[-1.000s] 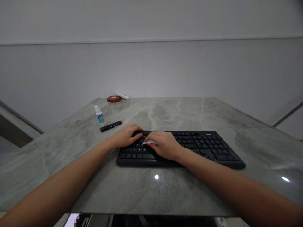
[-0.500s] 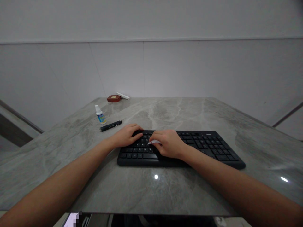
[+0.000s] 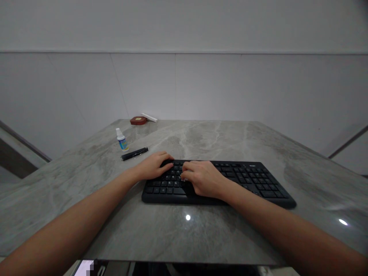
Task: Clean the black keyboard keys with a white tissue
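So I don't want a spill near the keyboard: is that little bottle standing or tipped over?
Standing. The small bottle is upright on the table, white cap on top, beside the black pen.

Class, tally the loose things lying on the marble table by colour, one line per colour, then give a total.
Black: 2, the keyboard and the pen
White: 2, the small bottle and the flat stick at the far edge
Red-brown: 1, the round dish
Total: 5
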{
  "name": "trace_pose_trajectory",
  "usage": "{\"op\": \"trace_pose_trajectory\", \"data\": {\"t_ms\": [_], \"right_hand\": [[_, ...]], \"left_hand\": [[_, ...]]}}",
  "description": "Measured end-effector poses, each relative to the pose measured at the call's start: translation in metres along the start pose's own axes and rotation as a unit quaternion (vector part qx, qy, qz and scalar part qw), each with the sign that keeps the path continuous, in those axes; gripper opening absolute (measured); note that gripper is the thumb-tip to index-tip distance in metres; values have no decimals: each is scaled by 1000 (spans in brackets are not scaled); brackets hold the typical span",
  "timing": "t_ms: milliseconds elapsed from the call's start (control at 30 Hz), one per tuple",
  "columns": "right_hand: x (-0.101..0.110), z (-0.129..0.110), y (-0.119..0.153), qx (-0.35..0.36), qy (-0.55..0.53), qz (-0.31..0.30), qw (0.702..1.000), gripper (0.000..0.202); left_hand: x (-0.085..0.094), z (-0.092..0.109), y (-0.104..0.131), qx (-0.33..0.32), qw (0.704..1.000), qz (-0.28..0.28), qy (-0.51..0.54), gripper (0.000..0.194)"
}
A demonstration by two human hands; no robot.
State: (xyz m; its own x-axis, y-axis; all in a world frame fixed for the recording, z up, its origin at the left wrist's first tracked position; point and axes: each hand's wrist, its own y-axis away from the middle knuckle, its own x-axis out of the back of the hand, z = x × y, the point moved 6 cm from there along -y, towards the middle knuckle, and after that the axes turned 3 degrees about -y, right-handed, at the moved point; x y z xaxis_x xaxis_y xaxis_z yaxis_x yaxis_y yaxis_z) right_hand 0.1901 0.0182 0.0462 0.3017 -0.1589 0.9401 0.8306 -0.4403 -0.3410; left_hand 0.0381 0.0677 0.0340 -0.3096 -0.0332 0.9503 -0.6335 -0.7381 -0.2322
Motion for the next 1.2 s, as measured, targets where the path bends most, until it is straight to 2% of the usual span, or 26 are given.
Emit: {"op": "trace_pose_trajectory", "data": {"t_ms": [133,300,467,633,800,1000,1133,1200], "right_hand": [[0,3,0,-18,-16,24,999,21],[-1,-2,-2,-7,-82,30,996,18],[-4,4,-5,-74,-167,73,980,14],[-10,15,-6,-139,-161,106,971,14],[-11,4,-8,-80,-186,104,974,12],[-9,3,-7,-95,-162,109,976,15],[-8,-3,-7,-42,-181,91,978,19],[-8,-3,-7,-43,-175,87,980,21]], "left_hand": [[0,0,0,1,1000,2,2,25],[-1,-1,0,3,1000,4,2,25],[-1,-1,-1,1,1000,4,4,24],[-1,0,-1,0,1000,6,6,24],[1,1,-1,-1,1000,10,9,23],[0,1,-1,-6,1000,12,11,22],[0,2,-1,-7,1000,11,11,22],[0,2,-1,-8,1000,9,11,21]]}}
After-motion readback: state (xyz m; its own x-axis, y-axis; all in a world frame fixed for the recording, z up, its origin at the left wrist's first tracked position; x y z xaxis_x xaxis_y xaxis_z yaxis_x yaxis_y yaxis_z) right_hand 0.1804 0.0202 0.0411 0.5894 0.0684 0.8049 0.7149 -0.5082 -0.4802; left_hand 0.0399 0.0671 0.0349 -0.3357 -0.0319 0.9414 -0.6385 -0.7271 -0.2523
